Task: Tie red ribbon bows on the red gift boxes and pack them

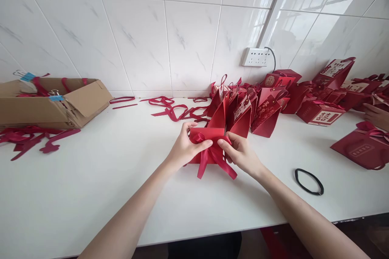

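Near the middle of the white table (121, 194), a red gift box (209, 132) stands between my hands. A dark pink ribbon (208, 158) is tied across its front, with two tails hanging down. My left hand (190, 145) grips the box's left side, thumb pressed on the ribbon and fingers behind. On the other side, my right hand (240, 151) is closed on the ribbon's right loop, its thumb near the bow; its other fingertips are partly hidden. Just behind stand several red gift boxes (241, 119) with ribbon handles.
An open cardboard box (82, 105) with binder clips and ribbons sits at the left. Loose ribbons (179, 111) lie by the tiled wall. More red boxes (322, 111) crowd the right, where another person's hand (378, 115) shows. A black elastic loop (309, 182) lies at front right.
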{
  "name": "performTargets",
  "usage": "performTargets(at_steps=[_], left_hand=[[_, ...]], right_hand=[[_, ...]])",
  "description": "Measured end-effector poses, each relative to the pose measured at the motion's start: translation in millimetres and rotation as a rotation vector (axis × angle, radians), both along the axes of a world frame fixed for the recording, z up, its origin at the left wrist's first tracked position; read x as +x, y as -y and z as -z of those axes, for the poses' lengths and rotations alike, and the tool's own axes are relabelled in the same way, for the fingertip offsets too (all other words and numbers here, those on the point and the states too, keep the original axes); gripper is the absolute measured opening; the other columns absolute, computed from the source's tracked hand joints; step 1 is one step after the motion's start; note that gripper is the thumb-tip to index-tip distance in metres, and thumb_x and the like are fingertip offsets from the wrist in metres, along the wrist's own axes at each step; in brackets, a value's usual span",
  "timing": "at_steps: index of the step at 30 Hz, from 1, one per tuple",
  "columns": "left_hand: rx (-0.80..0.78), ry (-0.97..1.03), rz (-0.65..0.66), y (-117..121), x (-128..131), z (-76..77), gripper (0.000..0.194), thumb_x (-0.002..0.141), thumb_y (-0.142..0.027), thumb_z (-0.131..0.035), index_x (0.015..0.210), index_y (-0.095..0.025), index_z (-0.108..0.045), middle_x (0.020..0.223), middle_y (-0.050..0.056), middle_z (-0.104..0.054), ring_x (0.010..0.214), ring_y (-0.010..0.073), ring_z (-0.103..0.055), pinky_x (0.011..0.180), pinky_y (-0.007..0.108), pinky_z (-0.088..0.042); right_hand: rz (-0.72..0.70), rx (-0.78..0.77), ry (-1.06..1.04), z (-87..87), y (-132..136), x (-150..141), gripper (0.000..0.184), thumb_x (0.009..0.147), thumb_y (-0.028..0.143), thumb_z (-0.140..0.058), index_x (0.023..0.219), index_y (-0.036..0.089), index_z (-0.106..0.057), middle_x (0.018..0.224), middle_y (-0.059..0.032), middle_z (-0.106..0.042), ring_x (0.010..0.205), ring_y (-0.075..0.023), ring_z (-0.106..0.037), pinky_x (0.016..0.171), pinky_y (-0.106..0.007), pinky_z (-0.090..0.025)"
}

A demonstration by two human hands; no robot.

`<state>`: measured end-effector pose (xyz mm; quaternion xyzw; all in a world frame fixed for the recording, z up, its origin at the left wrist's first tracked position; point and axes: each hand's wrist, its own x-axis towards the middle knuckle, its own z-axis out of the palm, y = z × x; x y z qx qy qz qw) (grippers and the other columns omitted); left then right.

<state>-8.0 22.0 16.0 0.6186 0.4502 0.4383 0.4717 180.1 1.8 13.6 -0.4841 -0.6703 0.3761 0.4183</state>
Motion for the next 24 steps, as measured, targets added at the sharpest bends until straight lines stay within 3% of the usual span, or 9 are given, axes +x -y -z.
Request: performTargets(at_steps=[2, 4, 8, 12, 16, 20, 24], left_hand=[[0.15, -0.003, -0.064, 1, 1, 4.2, 0.06, 0.07, -0.041, -0.076, 0.116, -0.025, -0.041, 0.129, 0.008, -0.05, 0.125, 0.0266, -0.046, 0.101, 0.04, -0.04], [0.3, 0.001, -0.102, 0, 1, 7.9, 0.05, 0.075, -0.04, -0.071, 0.116, -0.025, -0.044, 0.137, 0.007, -0.044, 0.135, 0.0241, -0.035, 0.106, 0.037, -0.035], [0.529, -0.066, -0.113, -4, -2, 12.5, 0.02, 0.085, -0.035, -0.059, 0.1, -0.023, -0.054, 0.133, 0.007, -0.047, 0.131, 0.0227, -0.039, 0.106, 0.038, -0.037], [0.651, -0.095, -0.131, -7, -4, 16.7, 0.009, 0.088, -0.03, -0.055, 0.086, -0.021, -0.057, 0.122, 0.007, -0.052, 0.123, 0.0219, -0.047, 0.094, 0.034, -0.047], [0.562, -0.011, -0.164, -5, 1, 18.8, 0.011, 0.087, -0.03, -0.055, 0.082, -0.021, -0.052, 0.101, 0.004, -0.056, 0.101, 0.0168, -0.057, 0.074, 0.025, -0.051], [0.321, 0.047, -0.192, -3, 2, 12.2, 0.017, 0.085, -0.035, -0.057, 0.08, -0.019, -0.052, 0.085, 0.001, -0.058, 0.073, 0.012, -0.056, 0.063, 0.022, -0.046], [0.063, 0.159, -0.125, -7, -3, 2.6, 0.022, 0.076, -0.034, -0.065, 0.078, -0.018, -0.051, 0.074, 0.0, -0.057, 0.066, 0.0119, -0.054, 0.06, 0.023, -0.043]], right_hand=[[-0.014, -0.029, -0.061, 2.4, 1, -2, 0.047, 0.082, 0.063, -0.052, 0.065, 0.021, -0.04, 0.051, 0.005, -0.047, 0.042, -0.0085, -0.044, 0.041, -0.022, -0.036], [-0.033, -0.049, -0.117, 3.1, 1, -2, 0.045, 0.083, 0.06, -0.052, 0.065, 0.021, -0.04, 0.051, 0.005, -0.048, 0.041, -0.0083, -0.044, 0.04, -0.022, -0.036], [-0.044, -0.039, -0.185, 1.8, -1, 0, 0.045, 0.083, 0.059, -0.053, 0.064, 0.02, -0.041, 0.051, 0.0051, -0.048, 0.042, -0.008, -0.045, 0.04, -0.021, -0.037], [-0.012, 0.015, -0.215, 0.9, -4, 1, 0.045, 0.083, 0.058, -0.054, 0.063, 0.02, -0.041, 0.053, 0.0056, -0.045, 0.043, -0.0069, -0.044, 0.041, -0.02, -0.037], [-0.034, 0.009, -0.209, 2.6, -4, 2, 0.043, 0.084, 0.057, -0.052, 0.065, 0.02, -0.042, 0.052, 0.0059, -0.045, 0.043, -0.0074, -0.043, 0.041, -0.021, -0.037], [-0.068, 0.005, -0.203, 5.4, -5, 3, 0.041, 0.085, 0.055, -0.052, 0.067, 0.019, -0.045, 0.052, 0.0053, -0.046, 0.045, -0.0077, -0.044, 0.042, -0.021, -0.037], [-0.1, -0.046, -0.258, 7.0, -9, 4, 0.042, 0.082, 0.055, -0.056, 0.063, 0.019, -0.044, 0.052, 0.0057, -0.044, 0.045, -0.0071, -0.042, 0.042, -0.021, -0.036]])
